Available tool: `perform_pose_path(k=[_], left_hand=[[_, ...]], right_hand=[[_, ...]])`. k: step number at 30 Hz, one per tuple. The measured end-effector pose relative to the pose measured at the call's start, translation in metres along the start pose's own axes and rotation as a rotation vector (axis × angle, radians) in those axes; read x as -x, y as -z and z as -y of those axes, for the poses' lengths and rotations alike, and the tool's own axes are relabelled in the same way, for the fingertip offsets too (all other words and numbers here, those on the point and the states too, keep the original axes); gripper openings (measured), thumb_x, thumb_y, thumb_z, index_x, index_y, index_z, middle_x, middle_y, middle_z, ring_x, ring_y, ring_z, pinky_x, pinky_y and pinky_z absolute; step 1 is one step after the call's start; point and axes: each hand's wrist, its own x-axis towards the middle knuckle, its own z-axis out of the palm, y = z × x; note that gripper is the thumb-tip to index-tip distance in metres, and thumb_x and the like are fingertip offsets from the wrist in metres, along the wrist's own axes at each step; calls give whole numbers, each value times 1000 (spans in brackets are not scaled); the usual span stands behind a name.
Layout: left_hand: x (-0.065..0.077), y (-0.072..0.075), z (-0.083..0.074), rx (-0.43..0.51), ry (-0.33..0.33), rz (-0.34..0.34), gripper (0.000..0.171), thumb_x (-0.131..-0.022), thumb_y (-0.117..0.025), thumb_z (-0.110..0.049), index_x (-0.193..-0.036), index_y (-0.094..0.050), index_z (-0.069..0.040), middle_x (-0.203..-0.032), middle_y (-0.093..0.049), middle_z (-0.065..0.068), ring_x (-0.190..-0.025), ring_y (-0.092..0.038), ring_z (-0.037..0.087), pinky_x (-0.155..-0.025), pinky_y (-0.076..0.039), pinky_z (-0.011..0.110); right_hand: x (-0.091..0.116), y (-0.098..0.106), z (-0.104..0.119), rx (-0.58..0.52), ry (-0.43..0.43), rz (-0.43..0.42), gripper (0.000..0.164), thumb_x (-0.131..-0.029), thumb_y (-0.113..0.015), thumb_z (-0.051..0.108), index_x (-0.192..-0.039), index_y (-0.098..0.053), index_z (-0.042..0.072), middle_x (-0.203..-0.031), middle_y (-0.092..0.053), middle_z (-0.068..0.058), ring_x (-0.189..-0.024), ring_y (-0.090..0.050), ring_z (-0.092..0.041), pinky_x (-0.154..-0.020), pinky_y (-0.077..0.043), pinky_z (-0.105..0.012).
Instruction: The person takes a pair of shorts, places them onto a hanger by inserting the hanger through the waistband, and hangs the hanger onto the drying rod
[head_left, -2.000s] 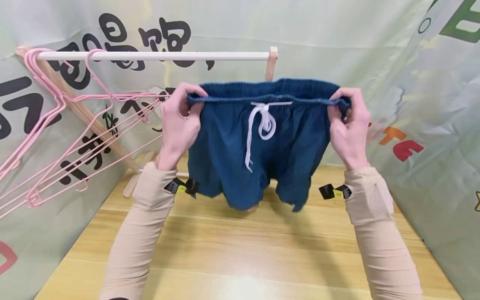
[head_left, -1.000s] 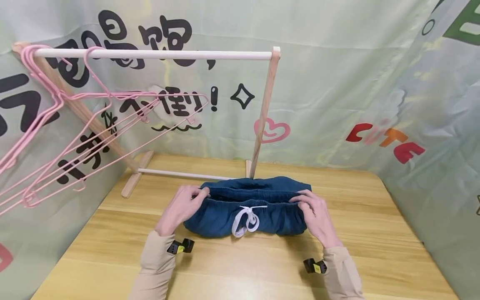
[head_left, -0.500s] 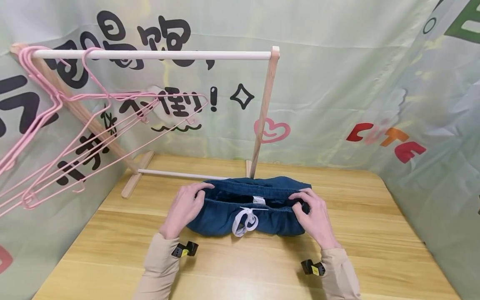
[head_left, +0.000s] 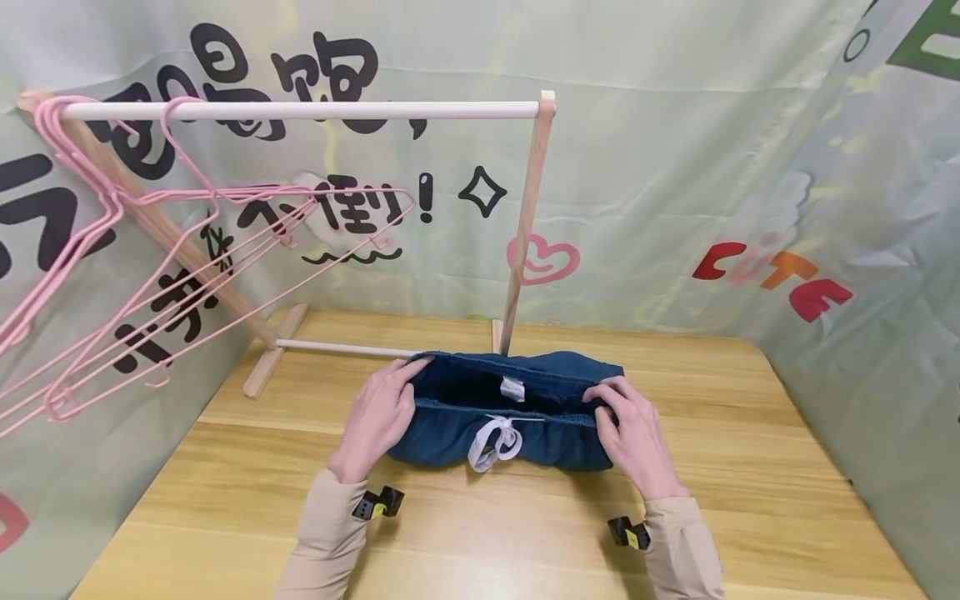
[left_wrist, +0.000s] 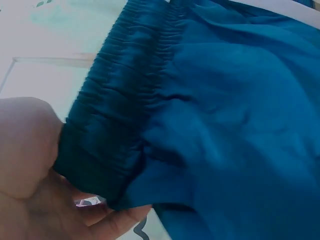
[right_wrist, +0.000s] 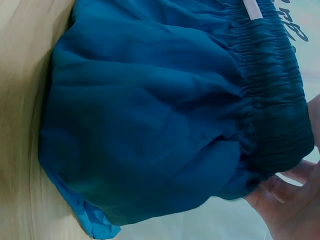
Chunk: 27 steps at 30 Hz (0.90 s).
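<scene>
Dark blue shorts [head_left: 450, 442] sit bunched on the table with the elastic waist gaping upward. A white drawstring bow [head_left: 495, 442] hangs at the front, and a white label [head_left: 513, 389] shows inside the back. At the left end of the waistband [left_wrist: 112, 100], my left hand [head_left: 377, 417] holds the edge, its thumb at the near side and fingers reaching toward the back. My right hand [head_left: 632, 429] grips the opposite end, with some fingers inside the waist. In the right wrist view, the gathered waistband [right_wrist: 275, 95] runs up to that hand's fingers.
Behind the shorts stands a rack with a white rail [head_left: 337, 110] and wooden posts [head_left: 527, 217]. Several pink hangers [head_left: 213, 193] hang at its left end. Printed cloth [head_left: 660, 167] walls the wooden table [head_left: 480, 542] at the back and sides.
The shorts came down from mid-air onto the table. Since then the waist has spread wider and the inner label has come into view. My left hand has shifted slightly toward the back edge.
</scene>
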Motion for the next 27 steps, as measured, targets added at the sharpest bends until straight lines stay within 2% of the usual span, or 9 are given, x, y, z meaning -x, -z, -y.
perform_pose_path(k=[7, 10, 17, 21, 23, 25, 27], left_hand=[[-2, -3, 1, 55, 34, -56, 43, -85, -37, -7, -119, -55, -27, -113, -59, 1, -97, -58, 24, -77, -45, 39], [-2, -4, 2, 68, 60, -61, 41, -85, -38, -7, -118, -55, -25, -112, -59, 1, -97, -58, 23, -78, -45, 39], [-4, -5, 1, 109, 98, -95, 38, -86, -40, -8, -116, -56, -21, -115, -58, 1, -101, -57, 24, -84, -44, 39], [-4, -5, -1, 130, 107, -131, 36, -86, -39, -7, -113, -59, -20, -111, -60, 2, -97, -57, 22, -82, -45, 38], [-4, -6, 0, 133, 112, -139, 36, -86, -39, -8, -113, -59, -20, -109, -60, 1, -94, -57, 21, -80, -45, 36], [-4, -7, 0, 134, 113, -140, 36, -86, -39, -8, -112, -60, -20, -106, -61, 1, -90, -57, 19, -77, -45, 35], [-4, -8, 1, 131, 115, -134, 36, -86, -39, -8, -112, -60, -21, -104, -61, 0, -85, -56, 18, -73, -44, 33]], right_hand=[[0, 0, 2, 41, -19, 62, 30, -81, -49, 1, -100, -63, 20, -88, -59, 5, -47, -32, -4, -47, -27, -20], [0, -1, 2, 21, -24, 78, 28, -83, -47, 1, -98, -63, 20, -87, -58, 5, -45, -30, -4, -46, -26, -19], [-1, -1, 2, -1, -85, 24, 24, -84, -47, 1, -84, -66, 16, -86, -62, 2, -50, -36, -3, -49, -29, -19], [-1, 0, 4, -23, -138, 44, 24, -80, -49, 2, -89, -66, 17, -83, -63, 1, -51, -39, -6, -50, -31, -20], [-1, 1, 5, -48, -164, 91, 28, -80, -49, 2, -97, -64, 18, -90, -63, 1, -60, -45, -8, -56, -34, -22], [0, 2, 7, -77, -181, 153, 34, -81, -47, 2, -108, -59, 18, -103, -61, 0, -76, -51, -11, -66, -38, -26], [-1, 3, 9, -112, -187, 203, 39, -82, -45, 2, -116, -54, 17, -114, -57, -1, -94, -52, -14, -77, -38, -31]])
